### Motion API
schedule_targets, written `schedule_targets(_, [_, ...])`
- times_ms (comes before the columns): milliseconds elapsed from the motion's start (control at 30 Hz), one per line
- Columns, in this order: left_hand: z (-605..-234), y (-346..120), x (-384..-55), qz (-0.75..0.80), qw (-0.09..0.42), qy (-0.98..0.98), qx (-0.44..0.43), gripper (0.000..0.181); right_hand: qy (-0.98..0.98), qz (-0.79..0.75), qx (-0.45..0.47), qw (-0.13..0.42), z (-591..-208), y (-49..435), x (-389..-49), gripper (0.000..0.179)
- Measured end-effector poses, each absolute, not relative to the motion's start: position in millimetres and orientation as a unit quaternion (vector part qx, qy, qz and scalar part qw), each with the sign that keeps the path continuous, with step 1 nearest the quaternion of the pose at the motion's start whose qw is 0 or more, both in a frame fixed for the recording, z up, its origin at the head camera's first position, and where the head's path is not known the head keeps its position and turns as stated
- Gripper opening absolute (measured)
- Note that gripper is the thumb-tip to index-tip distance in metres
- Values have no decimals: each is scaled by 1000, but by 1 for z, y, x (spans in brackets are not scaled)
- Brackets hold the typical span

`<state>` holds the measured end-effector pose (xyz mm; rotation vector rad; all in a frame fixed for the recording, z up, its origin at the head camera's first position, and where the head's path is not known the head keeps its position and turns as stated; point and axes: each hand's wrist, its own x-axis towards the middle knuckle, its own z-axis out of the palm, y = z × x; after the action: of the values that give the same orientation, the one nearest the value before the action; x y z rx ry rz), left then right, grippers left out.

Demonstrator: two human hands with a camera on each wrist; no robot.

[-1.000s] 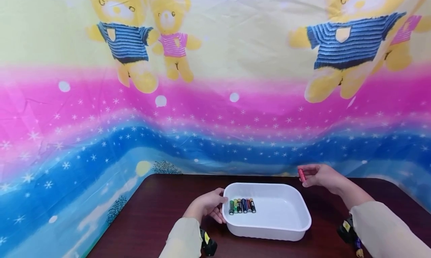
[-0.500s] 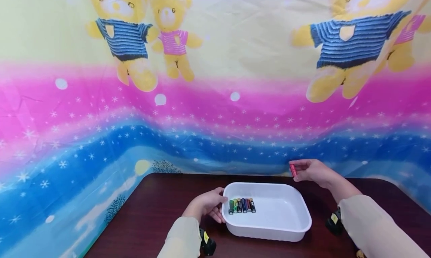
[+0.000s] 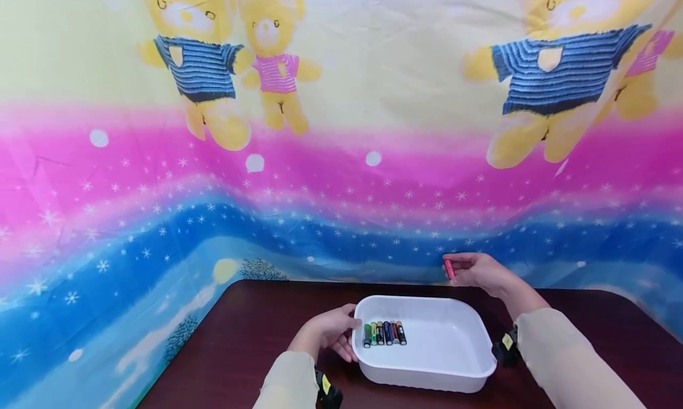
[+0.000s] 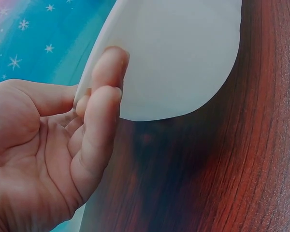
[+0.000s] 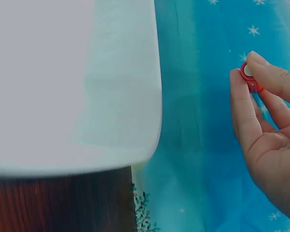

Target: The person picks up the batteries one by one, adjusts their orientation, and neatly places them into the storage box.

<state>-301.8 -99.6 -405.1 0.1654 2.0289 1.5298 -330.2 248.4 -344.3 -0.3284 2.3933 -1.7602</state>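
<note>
A white plastic tray (image 3: 427, 376) stands on the dark table. My left hand (image 3: 332, 332) grips its left rim, thumb on top and fingers against the outer wall, as the left wrist view shows on the tray wall (image 4: 179, 58). Several batteries (image 3: 384, 333) lie side by side in a row at the tray's left end. Between thumb and fingers my right hand (image 3: 480, 272) pinches a red battery (image 3: 449, 269), raised above the tray's far edge. In the right wrist view the end of that red battery (image 5: 249, 72) faces the camera.
Behind the dark wood table (image 3: 256, 338) hangs a printed curtain (image 3: 341, 189) with bears and snowflakes. A black wrist camera (image 3: 507, 347) on the right arm is close to the tray's right side; another wrist camera (image 3: 328, 391) sits on the left arm.
My right hand has moved left with the red battery, from beyond the tray's right far corner to above its far edge. The left hand keeps its grip on the tray.
</note>
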Motion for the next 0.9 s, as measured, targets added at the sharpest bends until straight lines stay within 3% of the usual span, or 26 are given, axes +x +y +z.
schedule_targets(467, [-406, -101, -302, 582, 304, 751, 66, 47, 767, -627, -127, 57, -363, 231, -343, 73])
schedule_targets(900, [-403, -97, -301, 587, 305, 747, 69, 46, 747, -633, -182, 90, -382, 219, -350, 70])
